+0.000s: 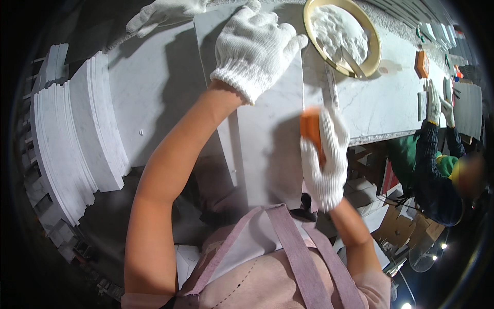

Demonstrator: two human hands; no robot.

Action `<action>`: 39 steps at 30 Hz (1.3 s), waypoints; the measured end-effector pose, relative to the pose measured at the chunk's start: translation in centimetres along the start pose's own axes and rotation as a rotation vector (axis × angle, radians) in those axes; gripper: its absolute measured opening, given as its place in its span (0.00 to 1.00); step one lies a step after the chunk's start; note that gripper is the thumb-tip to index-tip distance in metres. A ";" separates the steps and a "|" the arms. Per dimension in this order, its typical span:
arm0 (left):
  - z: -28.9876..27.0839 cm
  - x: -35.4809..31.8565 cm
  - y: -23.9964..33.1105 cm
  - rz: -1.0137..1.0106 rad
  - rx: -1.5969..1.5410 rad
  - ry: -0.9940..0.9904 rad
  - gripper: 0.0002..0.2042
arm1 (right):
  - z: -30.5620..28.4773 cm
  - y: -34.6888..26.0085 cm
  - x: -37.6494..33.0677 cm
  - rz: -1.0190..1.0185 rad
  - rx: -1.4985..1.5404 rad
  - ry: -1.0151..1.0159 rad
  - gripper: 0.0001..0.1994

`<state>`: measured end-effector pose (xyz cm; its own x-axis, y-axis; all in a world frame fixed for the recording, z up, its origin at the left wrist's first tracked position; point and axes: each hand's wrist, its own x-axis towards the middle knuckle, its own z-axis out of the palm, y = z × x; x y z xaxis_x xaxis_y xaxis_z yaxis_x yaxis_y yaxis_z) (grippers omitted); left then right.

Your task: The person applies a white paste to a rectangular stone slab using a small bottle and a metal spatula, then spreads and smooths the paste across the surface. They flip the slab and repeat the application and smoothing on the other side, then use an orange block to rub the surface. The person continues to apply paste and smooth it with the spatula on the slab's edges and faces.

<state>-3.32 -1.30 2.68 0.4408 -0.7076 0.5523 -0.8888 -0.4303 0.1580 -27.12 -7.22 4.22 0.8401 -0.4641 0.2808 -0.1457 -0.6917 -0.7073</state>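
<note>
My left hand, in a white knitted glove, lies on a long pale marble slab, its thumb stretched out past the right edge. The slab runs lengthwise toward my body. At that same right edge, nearer to me, my right hand is wrapped round an orange sanding block. The block is against or close beside the edge; I cannot tell whether it touches. That hand is gloved too and slightly blurred. Beyond it stands a cream-coloured bowl of white paste, with a putty knife in it.
Another person's gloved hand rests at the far left. Stacked marble strips stand on the left. To the right, another orange block sits on the marble worktop, near a co-worker's gloved hands.
</note>
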 end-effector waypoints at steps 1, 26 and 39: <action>0.0 -0.1 0.0 0.017 0.021 0.073 0.13 | -0.2 0.0 -0.6 -0.062 0.074 -0.012 0.27; 0.3 0.4 -0.2 0.076 -0.067 -0.050 0.14 | 1.3 1.4 0.5 0.424 0.404 -0.011 0.26; 0.1 0.4 0.0 0.045 -0.089 -0.066 0.17 | 2.4 1.9 2.4 0.304 0.369 0.081 0.25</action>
<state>-3.11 -1.64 2.81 0.4051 -0.7615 0.5059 -0.9141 -0.3481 0.2080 -24.13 -8.30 2.00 0.7424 -0.6668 0.0650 -0.1712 -0.2826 -0.9439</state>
